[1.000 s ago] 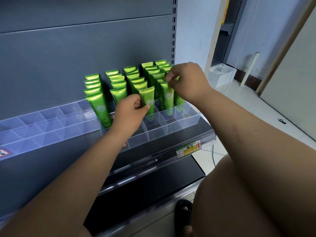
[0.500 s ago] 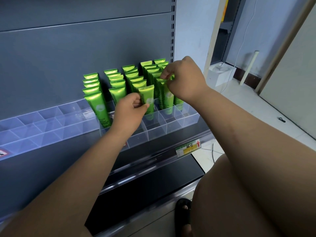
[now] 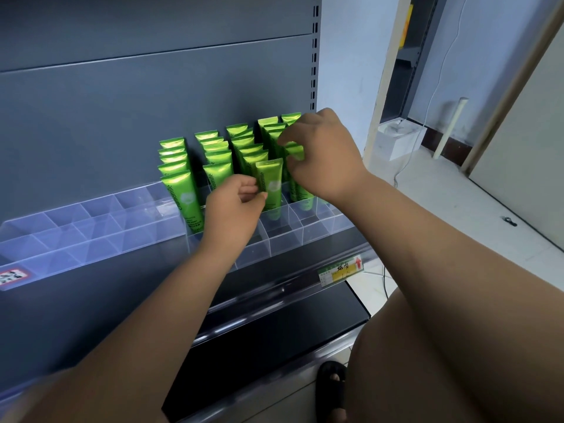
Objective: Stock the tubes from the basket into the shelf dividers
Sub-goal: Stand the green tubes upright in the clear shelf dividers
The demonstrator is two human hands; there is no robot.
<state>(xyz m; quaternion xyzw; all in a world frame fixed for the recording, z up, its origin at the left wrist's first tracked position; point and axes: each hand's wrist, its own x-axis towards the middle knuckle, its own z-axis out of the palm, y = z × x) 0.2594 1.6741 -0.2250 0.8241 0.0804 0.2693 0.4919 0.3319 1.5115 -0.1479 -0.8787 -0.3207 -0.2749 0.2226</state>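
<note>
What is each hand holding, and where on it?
Left hand pinches the front tube at its left edge; right hand pinches a right-row tube by its crimped top.

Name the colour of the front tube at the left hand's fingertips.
The tube is glossy bright green with a pale round mark; the head view shows it best.

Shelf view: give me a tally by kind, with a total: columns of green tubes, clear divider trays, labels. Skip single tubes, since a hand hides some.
Columns of green tubes: 5
Clear divider trays: 2
Yellow price label: 1
Red-edged sticker: 1
Total: 9
</note>
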